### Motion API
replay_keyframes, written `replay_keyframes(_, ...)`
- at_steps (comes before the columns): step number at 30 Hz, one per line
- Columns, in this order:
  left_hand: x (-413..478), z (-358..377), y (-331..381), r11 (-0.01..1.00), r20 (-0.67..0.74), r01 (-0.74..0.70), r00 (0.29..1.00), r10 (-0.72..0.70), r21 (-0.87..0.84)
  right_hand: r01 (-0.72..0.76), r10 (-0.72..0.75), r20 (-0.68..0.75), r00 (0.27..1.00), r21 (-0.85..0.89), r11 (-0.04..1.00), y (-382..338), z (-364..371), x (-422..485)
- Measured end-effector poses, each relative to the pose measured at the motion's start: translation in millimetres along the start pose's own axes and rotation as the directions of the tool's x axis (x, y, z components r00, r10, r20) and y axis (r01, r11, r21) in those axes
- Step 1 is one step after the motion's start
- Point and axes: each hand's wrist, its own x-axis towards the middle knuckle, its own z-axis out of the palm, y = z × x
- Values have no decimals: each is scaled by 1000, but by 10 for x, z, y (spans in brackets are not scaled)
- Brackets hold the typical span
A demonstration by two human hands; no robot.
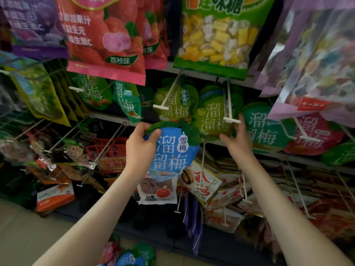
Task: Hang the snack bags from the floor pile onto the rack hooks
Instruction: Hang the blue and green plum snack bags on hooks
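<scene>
My left hand grips a blue snack bag by its upper left edge, holding it up in front of the rack. My right hand is raised beside the bag, fingers spread, its fingertips at the white tip of a rack hook that carries light green bags. An empty hook sticks out just above the blue bag. The floor pile of red, blue and green bags lies at the bottom edge, between my forearms.
Rows of hooks hold hanging bags: green ones and a red one to the right, large pink, green and purple bags above. Lower hooks and packets crowd below. Tiled floor at left.
</scene>
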Motion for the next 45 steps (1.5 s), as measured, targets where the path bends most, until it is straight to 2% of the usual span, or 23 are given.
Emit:
replay_keyframes(2,-11,86,-29,1000,-19,7,1000,-8,-9,-28,16,-80,997,-155,988,42,11,177)
replay_keyframes(9,-46,333,-55,999,12,18,1000,-17,-48,49,-88,-175,981,-215,975,-59,14,542)
replay_keyframes(12,-34,369,-45,998,54,0,999,4,-68,138,-186,-129,974,-317,938,-223,-16,645)
replay_keyframes(14,-19,379,-39,996,83,-13,996,21,-86,155,-192,-60,980,-386,909,-316,-37,709)
replay_keyframes(16,-7,382,-17,995,98,-31,994,41,-98,146,-166,-19,986,-385,911,-416,-50,725)
replay_keyframes(20,21,396,35,993,102,-50,993,61,-108,194,-260,-123,958,-390,900,-547,-141,589)
replay_keyframes(25,42,428,79,991,125,-47,990,63,-122,258,-286,-134,949,-193,947,-576,-256,235)
replay_keyframes(29,62,485,118,990,147,-122,980,131,-69,266,-276,-64,959,-133,955,-530,-290,2)
replay_keyframes(34,14,542,195,981,316,-132,933,172,-145,299,-299,-43,953,-18,954,-411,-312,-198)
replay_keyframes(38,10,558,169,979,206,-136,964,167,-155,310,-305,-57,951,120,943,-319,-296,-295)
replay_keyframes(42,25,560,203,978,127,-201,970,207,-59,185,-206,59,977,254,949,-235,-237,-175)
replay_keyframes(45,-2,560,236,972,88,-235,968,236,-19,133,-162,106,981,242,961,-205,-194,-55)
